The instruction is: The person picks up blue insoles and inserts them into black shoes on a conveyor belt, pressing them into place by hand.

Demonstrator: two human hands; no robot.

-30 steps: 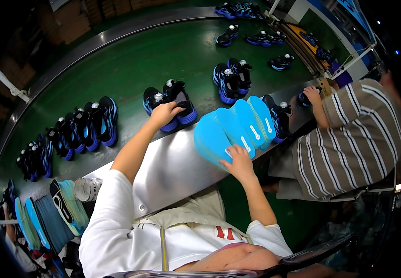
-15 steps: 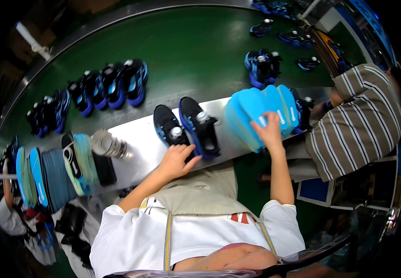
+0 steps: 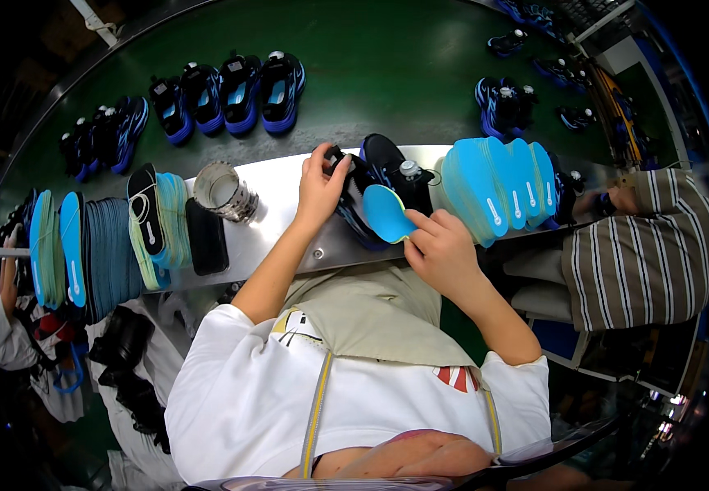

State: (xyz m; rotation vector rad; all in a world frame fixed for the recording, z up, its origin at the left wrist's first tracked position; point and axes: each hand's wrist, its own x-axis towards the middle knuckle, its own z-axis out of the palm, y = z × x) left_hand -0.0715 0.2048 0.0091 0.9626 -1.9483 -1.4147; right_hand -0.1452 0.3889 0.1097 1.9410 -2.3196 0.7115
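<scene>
Our left hand (image 3: 320, 190) gripped the black-and-blue fabric sports shoe (image 3: 356, 185) at its far end; our right hand (image 3: 443, 252) pinched the curved, bright-blue insole (image 3: 386, 214). Steadying the shoe seemed wise.

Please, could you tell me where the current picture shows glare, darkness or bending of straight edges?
Head view: whitish glare on the metal table beside the left hand; head view: corners fall to black; head view: the green surface has a far edge that looks bowed.
</scene>
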